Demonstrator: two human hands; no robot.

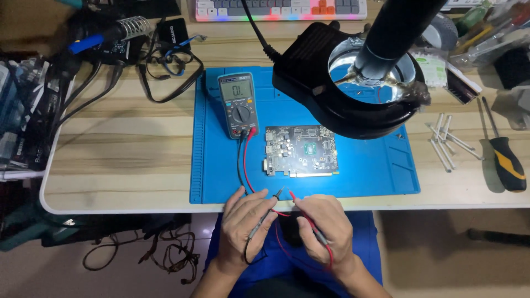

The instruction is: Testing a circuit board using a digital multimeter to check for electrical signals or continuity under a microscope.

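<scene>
My left hand [245,223] grips a black test probe [264,214] at the table's near edge. In my right hand [326,227] is a red test probe [301,207]. The two probe tips point toward each other just above the front edge of a blue work mat [364,171]. Black and red leads run up to a grey multimeter [238,105] standing at the mat's upper left. A dark circuit board [300,150] lies flat in the middle of the mat, a short way beyond the probe tips.
A black ring magnifier lamp [348,83] hangs over the mat's upper right. A screwdriver [505,154] and several white sticks [447,143] lie at the right. A soldering iron stand [132,26], cables and a keyboard [281,8] sit at the back.
</scene>
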